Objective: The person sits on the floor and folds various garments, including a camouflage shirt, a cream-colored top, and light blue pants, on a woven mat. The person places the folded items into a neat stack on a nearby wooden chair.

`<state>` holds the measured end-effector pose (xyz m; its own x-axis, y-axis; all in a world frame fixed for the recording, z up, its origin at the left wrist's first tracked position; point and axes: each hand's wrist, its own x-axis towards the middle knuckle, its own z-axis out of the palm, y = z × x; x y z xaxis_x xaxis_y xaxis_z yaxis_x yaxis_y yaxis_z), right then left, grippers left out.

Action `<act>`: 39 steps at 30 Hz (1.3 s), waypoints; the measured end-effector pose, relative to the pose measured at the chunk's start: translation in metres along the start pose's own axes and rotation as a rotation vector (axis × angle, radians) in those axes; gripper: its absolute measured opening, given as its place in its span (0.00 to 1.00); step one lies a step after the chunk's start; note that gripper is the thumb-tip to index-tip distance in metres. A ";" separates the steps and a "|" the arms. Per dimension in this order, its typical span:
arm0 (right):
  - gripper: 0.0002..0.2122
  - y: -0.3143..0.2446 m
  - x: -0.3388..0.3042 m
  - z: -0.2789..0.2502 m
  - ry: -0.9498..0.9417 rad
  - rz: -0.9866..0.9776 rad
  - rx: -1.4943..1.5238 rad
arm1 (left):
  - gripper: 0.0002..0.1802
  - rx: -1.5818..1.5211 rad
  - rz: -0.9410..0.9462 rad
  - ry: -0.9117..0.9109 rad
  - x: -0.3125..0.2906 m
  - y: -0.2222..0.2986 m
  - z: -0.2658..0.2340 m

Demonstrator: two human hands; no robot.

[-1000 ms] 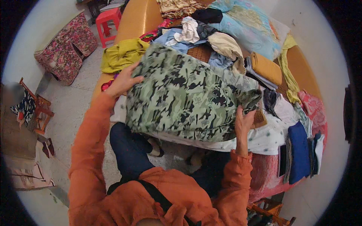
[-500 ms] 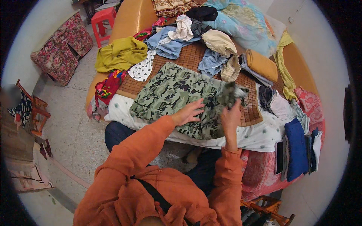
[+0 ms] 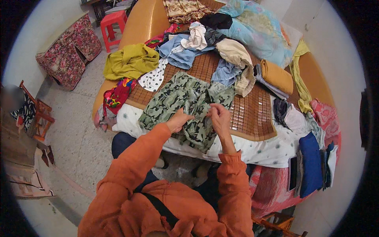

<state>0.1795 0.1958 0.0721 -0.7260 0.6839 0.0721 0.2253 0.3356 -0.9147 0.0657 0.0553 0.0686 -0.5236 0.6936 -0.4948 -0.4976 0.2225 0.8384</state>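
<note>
A green camouflage garment (image 3: 164, 98) lies rumpled across the bed's front part, its right side gathered toward the middle. My left hand (image 3: 180, 120) is closed on the cloth near its centre, thumb pointing right. Just to the right, my right hand (image 3: 220, 119) pinches a fold of the same garment between bent fingers. Part of the cloth hangs over the white sheet at the bed's front edge. Whether it is shorts or another kind of clothing cannot be made out.
Behind the garment, a brown bead mat (image 3: 252, 116) carries a mustard top (image 3: 130, 61), a dotted white cloth (image 3: 154, 77), denim (image 3: 225, 73) and beige trousers (image 3: 235, 53). Folded clothes, including a blue one (image 3: 310, 164), stand at the right. A red stool (image 3: 112, 29) is far left.
The garment's right side has been drawn leftward and bunched, uncovering more of the mat. My right hand has moved left, closer to my left hand, which went from spread fingers to gripping cloth.
</note>
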 end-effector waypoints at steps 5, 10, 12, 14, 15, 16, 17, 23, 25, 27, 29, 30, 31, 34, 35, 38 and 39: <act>0.11 0.022 0.020 -0.015 0.056 -0.273 -0.952 | 0.23 0.075 0.114 -0.014 -0.008 -0.003 -0.005; 0.18 0.035 0.069 -0.001 0.120 -0.612 -0.901 | 0.30 0.044 0.161 -0.039 0.009 -0.025 -0.032; 0.18 0.040 0.086 -0.003 0.099 -0.663 -0.942 | 0.36 0.186 0.378 0.078 0.010 -0.030 -0.036; 0.18 0.067 0.096 -0.006 0.026 -0.681 -1.004 | 0.38 0.503 0.703 0.390 -0.007 -0.018 -0.023; 0.18 0.068 0.095 -0.003 -0.008 -0.632 -0.985 | 0.38 0.664 0.862 0.555 -0.023 -0.007 -0.016; 0.18 0.066 0.092 -0.001 -0.044 -0.583 -0.967 | 0.39 0.767 1.026 0.489 -0.038 0.004 -0.010; 0.18 0.062 0.088 0.000 -0.083 -0.538 -0.955 | 0.40 0.788 1.056 0.232 -0.047 0.006 -0.004; 0.13 0.059 0.072 -0.009 -0.043 -0.591 -0.902 | 0.54 1.513 0.971 -0.259 -0.054 -0.043 0.033; 0.13 0.058 0.050 -0.013 -0.016 -0.464 -0.914 | 0.58 1.692 0.928 -0.214 -0.050 -0.047 0.023; 0.14 0.053 0.018 -0.016 0.019 -0.323 -0.931 | 0.62 1.789 0.974 -0.188 -0.050 -0.052 0.001; 0.15 0.047 -0.010 -0.021 0.052 -0.245 -1.007 | 0.56 1.878 1.049 -0.180 -0.052 -0.061 -0.017; 0.17 0.037 -0.020 -0.023 -0.038 -0.043 -0.963 | 0.55 1.883 1.069 -0.204 -0.052 -0.064 -0.028; 0.17 0.027 -0.030 -0.028 -0.041 -0.106 -1.029 | 0.54 1.888 1.088 -0.225 -0.054 -0.064 -0.037; 0.23 0.010 -0.039 -0.039 -0.025 -0.333 -0.962 | 0.53 1.929 1.121 -0.172 -0.055 -0.056 -0.055; 0.23 0.006 -0.035 -0.041 -0.110 -0.495 -0.942 | 0.53 1.978 1.173 -0.113 -0.055 -0.053 -0.059; 0.26 0.004 -0.018 -0.036 -0.365 -0.804 -0.973 | 0.56 1.973 1.035 -0.176 -0.054 -0.049 -0.068; 0.27 0.018 -0.009 -0.031 -0.390 -0.723 -0.938 | 0.57 1.979 1.026 -0.178 -0.052 -0.049 -0.069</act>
<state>0.2100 0.2161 0.0669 -0.9847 -0.0340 0.1710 -0.0460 0.9967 -0.0668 0.0696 -0.0391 0.0373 0.0343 0.9982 0.0500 0.9913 -0.0276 -0.1287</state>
